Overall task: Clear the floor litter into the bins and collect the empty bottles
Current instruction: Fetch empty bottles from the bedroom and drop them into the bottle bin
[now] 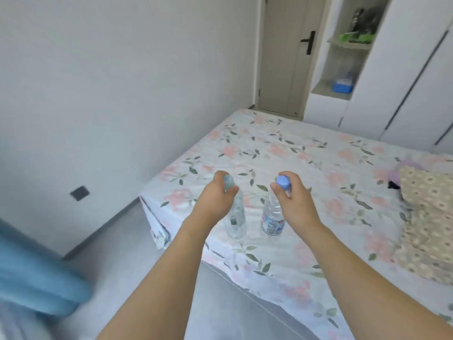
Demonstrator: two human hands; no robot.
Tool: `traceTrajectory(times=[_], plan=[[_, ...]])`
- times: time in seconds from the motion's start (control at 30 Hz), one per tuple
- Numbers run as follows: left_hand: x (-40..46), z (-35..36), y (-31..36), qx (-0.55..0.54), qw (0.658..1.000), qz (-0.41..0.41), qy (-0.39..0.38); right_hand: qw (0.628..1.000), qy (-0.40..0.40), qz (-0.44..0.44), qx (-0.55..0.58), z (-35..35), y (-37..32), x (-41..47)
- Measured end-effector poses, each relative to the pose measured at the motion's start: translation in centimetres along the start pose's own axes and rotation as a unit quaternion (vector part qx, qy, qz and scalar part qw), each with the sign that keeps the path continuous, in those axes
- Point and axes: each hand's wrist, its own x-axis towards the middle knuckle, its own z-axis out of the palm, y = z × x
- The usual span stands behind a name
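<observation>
A: Two bottles, one per hand. The left hand (215, 192) curls round the neck of the clear bottle (235, 218); the right hand (293, 200) pinches the capped bottle (272, 217) just under its blue cap (283, 182).

B: Where do the bottles stand?

A: Upright, side by side but apart, over the near-left corner of the bed (306, 153) with its flowered sheet. Whether their bases touch it cannot be told.

B: And around them?

A: A patterned pillow (429, 217) lies at the right; a door (286, 57) and shelves (343, 89) stand far off, blue cloth (36, 273) near left.

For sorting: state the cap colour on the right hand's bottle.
Light blue cap, seen in the head view.
</observation>
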Motion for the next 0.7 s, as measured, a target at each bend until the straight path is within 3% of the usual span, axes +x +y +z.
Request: traceTrajectory(times=[0.3, 0.5, 0.7], plan=[[-5.4, -18.3, -13.8, -0.008, 0.959, -0.162, 0.233, 0.969, -0.221, -0.101, 0.043, 22.4, -11.8, 1.2], [-8.1, -25.9, -21.1, 0.018, 0.921, -0.231, 0.314, 0.934, -0.319, -0.147, 0.066, 33.1, -18.0, 1.2], [-5.4, -29.9, -24.9, 0.031, 0.902, -0.279, 0.328, 0.912, -0.365, -0.164, 0.094, 40.0, -21.1, 4.1]])
